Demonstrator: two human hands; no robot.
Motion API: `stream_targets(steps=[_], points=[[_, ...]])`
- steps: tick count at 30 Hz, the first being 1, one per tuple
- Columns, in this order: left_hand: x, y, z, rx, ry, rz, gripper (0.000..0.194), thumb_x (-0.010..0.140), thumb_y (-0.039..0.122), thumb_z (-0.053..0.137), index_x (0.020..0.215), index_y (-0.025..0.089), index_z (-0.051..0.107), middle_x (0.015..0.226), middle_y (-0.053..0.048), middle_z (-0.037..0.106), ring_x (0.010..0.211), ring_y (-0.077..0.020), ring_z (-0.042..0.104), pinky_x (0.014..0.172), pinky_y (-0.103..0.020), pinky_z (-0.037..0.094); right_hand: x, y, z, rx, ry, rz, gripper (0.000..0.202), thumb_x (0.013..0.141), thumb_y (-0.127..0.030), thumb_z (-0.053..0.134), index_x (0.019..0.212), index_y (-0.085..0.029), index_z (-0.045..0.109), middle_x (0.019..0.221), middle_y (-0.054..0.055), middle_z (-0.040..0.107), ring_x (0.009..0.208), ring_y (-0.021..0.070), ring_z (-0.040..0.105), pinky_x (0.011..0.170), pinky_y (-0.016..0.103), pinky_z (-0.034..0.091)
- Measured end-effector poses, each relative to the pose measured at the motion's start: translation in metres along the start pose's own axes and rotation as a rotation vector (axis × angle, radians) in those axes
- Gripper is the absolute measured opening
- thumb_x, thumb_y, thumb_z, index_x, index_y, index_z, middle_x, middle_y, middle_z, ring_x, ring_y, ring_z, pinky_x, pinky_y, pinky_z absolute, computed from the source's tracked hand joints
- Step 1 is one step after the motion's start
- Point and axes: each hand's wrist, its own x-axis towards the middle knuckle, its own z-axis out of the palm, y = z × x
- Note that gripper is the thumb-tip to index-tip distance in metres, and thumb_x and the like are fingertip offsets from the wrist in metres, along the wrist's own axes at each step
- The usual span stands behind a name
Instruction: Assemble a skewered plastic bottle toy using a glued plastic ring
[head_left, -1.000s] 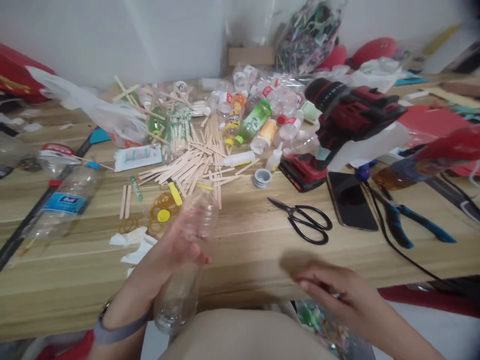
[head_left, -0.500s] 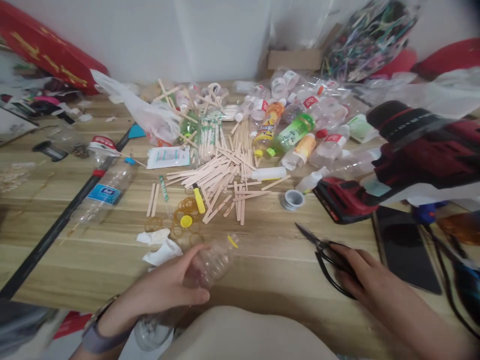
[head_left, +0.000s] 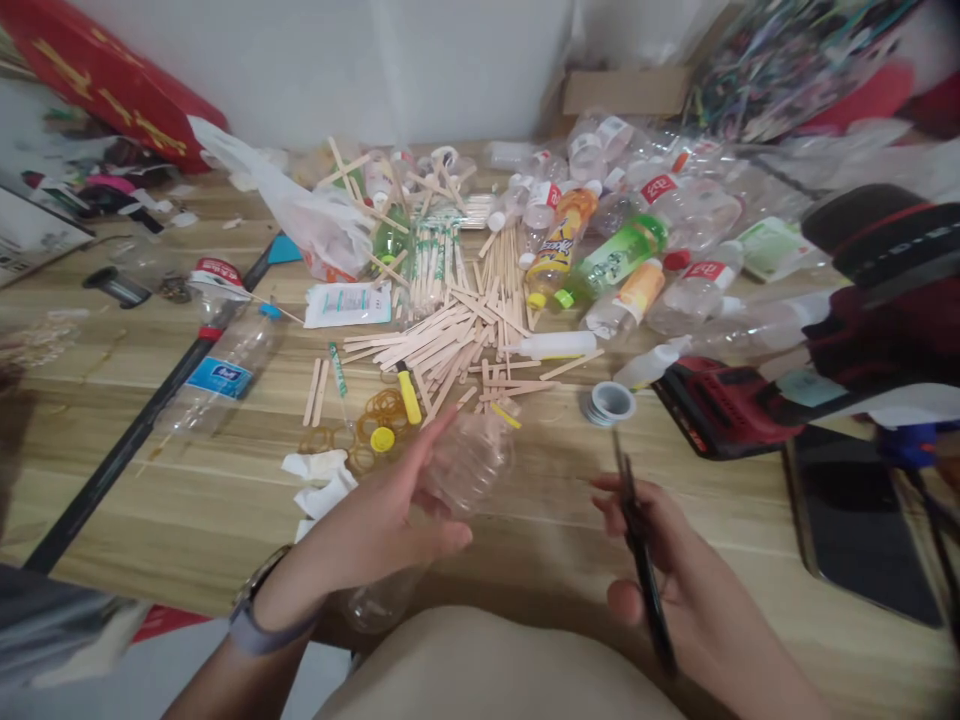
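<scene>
In the head view my left hand [head_left: 397,520] grips a clear plastic bottle [head_left: 472,465] that has a yellow ring at its neck. The bottle's neck points away from me, and its lower part runs under my palm toward the table's near edge. My right hand [head_left: 690,580] holds black-handled scissors [head_left: 636,545], seen edge-on with the blades pointing forward. The scissors are apart from the bottle. A small grey plastic ring-shaped piece [head_left: 609,403] lies just beyond the scissor tips. Ahead of the bottle are a yellow cap [head_left: 382,439], rubber bands [head_left: 384,410] and a yellow-handled tool [head_left: 409,395].
Wooden sticks [head_left: 450,345] lie piled mid-table. Several drink bottles [head_left: 622,255] crowd the back right. A red and black power tool [head_left: 847,350] and a dark tablet-like slab [head_left: 862,540] are at the right. A blue-labelled bottle [head_left: 217,378] lies left by a black bar [head_left: 112,480].
My right hand has lifted the scissors off the table, turned them edge-on and moved them left. My left hand has moved the bottle slightly right and forward. The view has shifted somewhat.
</scene>
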Motion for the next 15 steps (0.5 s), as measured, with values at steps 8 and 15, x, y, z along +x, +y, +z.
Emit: stream_targets(steps=[8,15], points=[[-0.001,0.011,-0.003,0.113,-0.326,-0.038,0.106,0.070,0.042,0.080,0.155,0.033,0.017,0.139,-0.010,0.056,0.117,-0.0333,0.059,0.095,-0.044,0.049,0.035,-0.035,0.039,0.491,0.036,0.096,0.035,0.083,-0.049,0.068,0.109,-0.028,0.055,0.093,0.002,0.066,0.080,0.0183,0.065,0.072,0.030,0.055],[0.010,0.008,-0.009,-0.155,-0.363,-0.085,0.070,0.068,0.043,0.081,0.129,0.023,0.052,0.101,0.000,0.067,0.094,-0.0216,0.064,0.080,-0.030,0.049,0.035,-0.048,0.054,0.538,-0.070,0.090,0.015,0.085,-0.034,0.061,0.097,-0.026,0.056,0.077,-0.002,0.064,0.068,0.0149,0.062,0.061,0.027,0.051]])
